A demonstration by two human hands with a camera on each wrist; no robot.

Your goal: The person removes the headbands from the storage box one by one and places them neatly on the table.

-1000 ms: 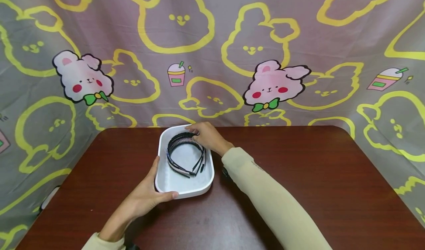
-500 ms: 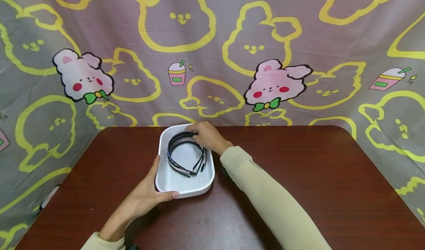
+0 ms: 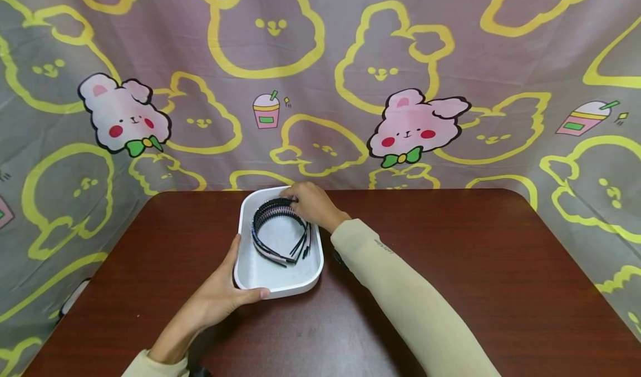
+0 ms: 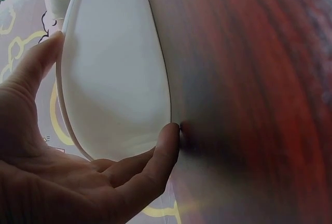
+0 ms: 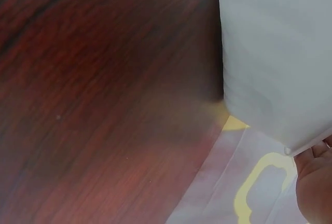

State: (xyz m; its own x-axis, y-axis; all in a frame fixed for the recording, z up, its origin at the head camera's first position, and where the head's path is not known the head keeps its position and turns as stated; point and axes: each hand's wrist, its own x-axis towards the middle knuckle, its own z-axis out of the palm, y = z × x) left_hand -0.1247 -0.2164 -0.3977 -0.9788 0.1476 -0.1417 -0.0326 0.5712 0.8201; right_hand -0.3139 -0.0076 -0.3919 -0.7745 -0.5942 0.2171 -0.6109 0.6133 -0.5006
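A white rounded box [image 3: 280,282] lies on the brown table near its far edge. Several dark toothed headbands [image 3: 272,207], nested together with a pale one among them, rest inside it. My left hand [image 3: 222,293] grips the box at its near left corner. The left wrist view has the thumb up at the rim and the fingers [image 4: 168,146] low along the outer wall of the box [image 4: 114,73]. My right hand [image 3: 317,207] reaches over the far right rim and holds the headbands at their curved top; its fingertips are partly hidden. In the right wrist view, fingers [image 5: 316,154] curl over the rim.
The dark wood table [image 3: 450,266] extends on both sides of the box. A patterned curtain [image 3: 320,88] hangs right behind the table's far edge and along both sides. A small pale object [image 3: 74,300] shows past the left table edge.
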